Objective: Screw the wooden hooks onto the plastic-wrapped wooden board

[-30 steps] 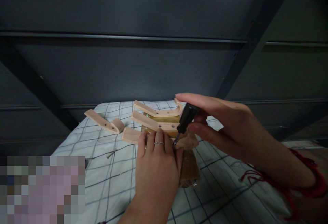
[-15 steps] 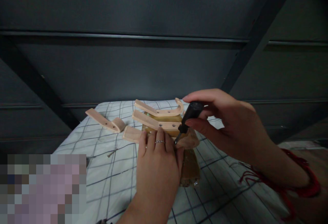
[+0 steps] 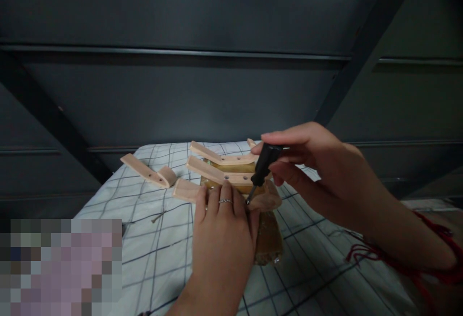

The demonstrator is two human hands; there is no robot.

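My right hand [image 3: 318, 171] pinches a short black-handled screwdriver [image 3: 261, 169], its tip down on a pale wooden hook piece [image 3: 188, 190]. My left hand [image 3: 222, 236], a ring on one finger, lies fingers-down on that piece and presses it onto a darker brown board [image 3: 268, 239]. Two more curved wooden hooks [image 3: 220, 176] lie across the board just behind, with small holes showing.
A separate wooden hook [image 3: 148, 171] lies at the left on the white checked cloth [image 3: 155, 253]. A small screw [image 3: 156, 218] rests on the cloth near it. A dark panelled wall with slanted beams [image 3: 217, 89] rises behind. A red cord [image 3: 415, 258] hangs at my right wrist.
My right hand has turned the screwdriver handle between its fingers, shifting slightly up and back. The left hand and the wooden pieces have stayed put.
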